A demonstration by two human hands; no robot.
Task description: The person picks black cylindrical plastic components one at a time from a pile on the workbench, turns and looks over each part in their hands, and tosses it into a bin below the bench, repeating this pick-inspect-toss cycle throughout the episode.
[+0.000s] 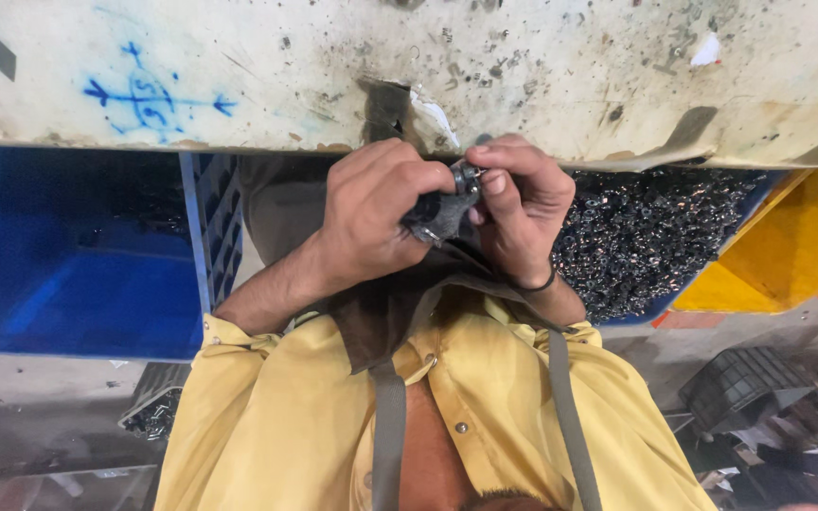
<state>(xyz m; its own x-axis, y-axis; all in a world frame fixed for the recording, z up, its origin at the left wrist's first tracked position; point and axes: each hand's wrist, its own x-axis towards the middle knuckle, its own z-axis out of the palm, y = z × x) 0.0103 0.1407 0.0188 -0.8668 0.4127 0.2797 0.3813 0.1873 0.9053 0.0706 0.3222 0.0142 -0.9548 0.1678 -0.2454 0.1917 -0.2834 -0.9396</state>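
Note:
My left hand (371, 213) is closed around a dark grey rag-like piece (437, 218), held close to my chest. My right hand (523, 203) pinches a small shiny metal part (467, 176) between thumb and forefinger, pressed against the top of that dark piece. The two hands touch, just below the edge of a worn white workbench (542, 76). There is a dark band around my right wrist. My yellow shirt and grey apron straps fill the bottom of the view.
A blue bin (59, 265) sits under the bench at left. At right, another bin holds a heap of small shiny metal parts (646, 237), with a yellow bin (788, 246) beside it. A black crate (740, 383) stands lower right.

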